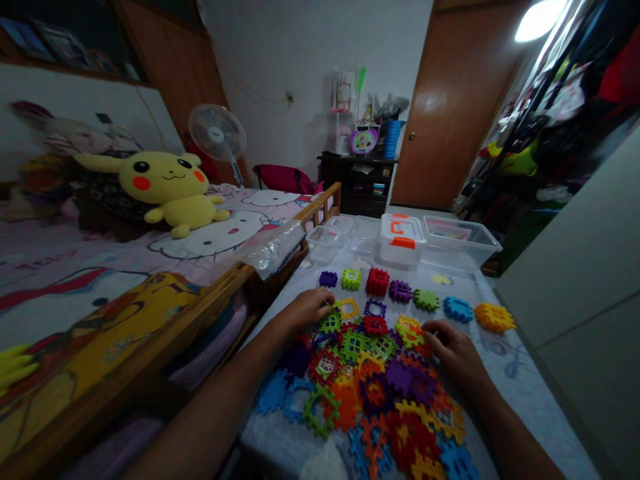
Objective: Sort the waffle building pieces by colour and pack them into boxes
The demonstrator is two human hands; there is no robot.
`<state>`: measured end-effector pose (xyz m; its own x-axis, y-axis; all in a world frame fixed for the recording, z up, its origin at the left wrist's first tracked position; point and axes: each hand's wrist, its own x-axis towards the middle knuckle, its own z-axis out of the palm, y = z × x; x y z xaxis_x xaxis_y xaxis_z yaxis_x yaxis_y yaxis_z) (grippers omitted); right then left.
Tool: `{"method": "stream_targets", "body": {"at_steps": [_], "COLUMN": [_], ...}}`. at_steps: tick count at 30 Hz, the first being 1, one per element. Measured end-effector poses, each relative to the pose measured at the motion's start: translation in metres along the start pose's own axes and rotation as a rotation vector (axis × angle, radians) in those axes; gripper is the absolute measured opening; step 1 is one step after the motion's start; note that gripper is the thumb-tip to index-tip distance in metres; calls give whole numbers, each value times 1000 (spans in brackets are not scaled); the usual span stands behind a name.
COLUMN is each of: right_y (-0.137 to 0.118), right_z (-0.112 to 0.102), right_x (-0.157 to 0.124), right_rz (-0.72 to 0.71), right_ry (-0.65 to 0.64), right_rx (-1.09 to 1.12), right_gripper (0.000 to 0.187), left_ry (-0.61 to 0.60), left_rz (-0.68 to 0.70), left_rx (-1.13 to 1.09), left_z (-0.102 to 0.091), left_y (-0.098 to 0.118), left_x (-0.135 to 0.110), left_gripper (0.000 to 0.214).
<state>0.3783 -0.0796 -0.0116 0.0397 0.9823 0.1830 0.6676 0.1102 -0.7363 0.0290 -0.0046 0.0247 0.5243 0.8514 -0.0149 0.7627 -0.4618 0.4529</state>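
A heap of colourful interlocking plastic squares (350, 397) covers the near part of the table. My left hand (314, 308) is at the heap's far left edge, fingers bent and slightly apart, beside a green square (330, 323) and a yellow frame-shaped square (349, 307). At the far right edge, my right hand (453, 347) has thumb and forefinger apart, close to a yellow-green square (410, 331); whether they touch is unclear. Beyond the heap runs a row of stacks sorted by colour, among them a red stack (377, 282), a blue stack (458, 309) and a yellow stack (494, 317).
Behind the stacks stand a lidded clear box (401, 241) with orange clips and an open clear bin (460, 243). A bed with a wooden rail (220, 293) borders the table on the left. A pale cabinet (580, 267) rises at right.
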Motion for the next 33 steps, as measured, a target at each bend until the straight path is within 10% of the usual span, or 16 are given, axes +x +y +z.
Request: {"method": "stream_targets", "body": {"at_steps": [9,16,22,33], "right_y": [4,1,3,6], "right_z": [1,0,0,1], "right_x": [1,1,0,2], "right_rz": [-13,4,-1,-4], "right_ry": [-9,-15,-23,-16], "right_rx": [-21,-22,-25,-17], "right_gripper": [32,34,33,32], "left_ry": [259,9,139,4], "left_rz": [-135,-211,-151,-49], "left_rx": [-269,-151,104,92], "left_z": [-16,-8,-7,1], "left_y": [-22,-37,-18,8], "left_x": [-24,-35,-35,-27], "left_gripper": [24,26,27,30]}}
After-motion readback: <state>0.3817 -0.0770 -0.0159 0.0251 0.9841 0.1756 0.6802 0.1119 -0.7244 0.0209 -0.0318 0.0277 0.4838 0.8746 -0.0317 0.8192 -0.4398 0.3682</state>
